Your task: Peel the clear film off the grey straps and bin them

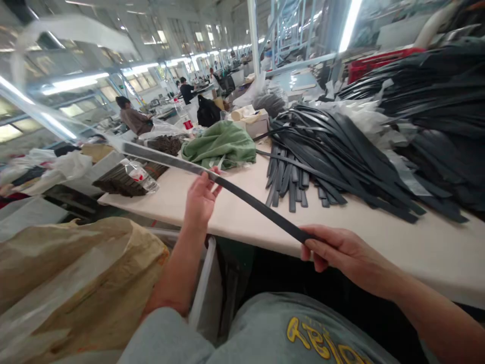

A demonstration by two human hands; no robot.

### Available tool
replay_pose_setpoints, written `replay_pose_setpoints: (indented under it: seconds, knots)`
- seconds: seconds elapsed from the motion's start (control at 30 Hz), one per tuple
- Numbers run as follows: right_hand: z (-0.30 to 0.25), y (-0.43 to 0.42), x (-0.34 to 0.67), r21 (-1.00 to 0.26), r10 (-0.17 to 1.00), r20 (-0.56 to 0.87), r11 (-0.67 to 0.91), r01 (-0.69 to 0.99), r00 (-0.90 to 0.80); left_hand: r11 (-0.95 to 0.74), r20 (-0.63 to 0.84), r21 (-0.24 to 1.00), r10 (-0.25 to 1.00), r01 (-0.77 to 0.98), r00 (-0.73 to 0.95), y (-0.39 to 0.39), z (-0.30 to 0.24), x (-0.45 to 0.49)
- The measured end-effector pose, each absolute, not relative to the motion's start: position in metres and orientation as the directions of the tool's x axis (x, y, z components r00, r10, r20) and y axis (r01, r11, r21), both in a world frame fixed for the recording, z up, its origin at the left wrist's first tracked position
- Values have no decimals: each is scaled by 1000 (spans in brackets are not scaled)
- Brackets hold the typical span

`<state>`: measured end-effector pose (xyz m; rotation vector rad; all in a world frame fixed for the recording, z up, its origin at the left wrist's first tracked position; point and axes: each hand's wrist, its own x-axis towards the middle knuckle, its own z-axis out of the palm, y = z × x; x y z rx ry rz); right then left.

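A long flat dark strap (261, 206) stretches slantwise between my two hands, above the table's front edge. My right hand (333, 247) pinches its near end between thumb and fingers. Further along, my left hand (202, 194) grips the strap where a thin, clear plastic sleeve (166, 160) lies around it. Beyond that hand the sleeved part runs to the upper left, and loose, blurred plastic film (71, 30) arcs through the air. Many similar dark straps (326, 151) lie heaped on the table to the right of my hands.
The pale tabletop (242, 215) also carries a green cloth (222, 144), a box (257, 124), a dark strip bundle (121, 179) and a clear bottle (140, 174). A larger strap heap (435, 101) rises at right. A brown sack (87, 283) stands at left. People sit further back.
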<state>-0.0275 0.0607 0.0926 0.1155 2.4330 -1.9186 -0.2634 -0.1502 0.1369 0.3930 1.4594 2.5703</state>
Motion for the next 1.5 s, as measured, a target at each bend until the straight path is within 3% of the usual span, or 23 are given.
replay_pose_setpoints:
  seconds: [0.17,0.37,0.57,0.7,0.87,0.97,1.13,1.23,1.37,1.5]
  knots:
    - [49,89,2,-900,58,-268,342,272,-962,-541,-319,711,322,-450,-891,-130,35,-218]
    - [23,92,50,-798,171,-397,420,431,-902,-446,-505,597,438,-667,-744,-112,-10,-142]
    - [22,63,49,-764,232,-319,511,394,-919,-287,-526,586,577,-758,-625,-104,-12,-95]
    - [22,50,39,-786,206,-264,521,334,-942,-233,-506,603,628,-763,-591,-102,-8,-82]
    - [21,55,56,-819,142,-317,458,346,-938,-222,-516,611,616,-760,-595,-103,-12,-78]
    - [18,54,61,-848,154,-324,390,359,-933,-117,-524,571,710,-813,-470,-100,-22,-68]
    - [10,42,45,-885,183,-299,313,344,-937,-72,-384,617,842,-784,-380,-94,-28,-55]
    - [10,38,39,-882,209,-279,330,336,-937,-106,-399,635,804,-765,-442,-95,-23,-60]
    - [11,40,48,-848,187,-309,391,359,-933,-310,-468,612,599,-728,-649,-103,-18,-87]
    - [5,46,61,-841,155,-358,375,390,-921,-476,-497,586,429,-656,-755,-113,-13,-125]
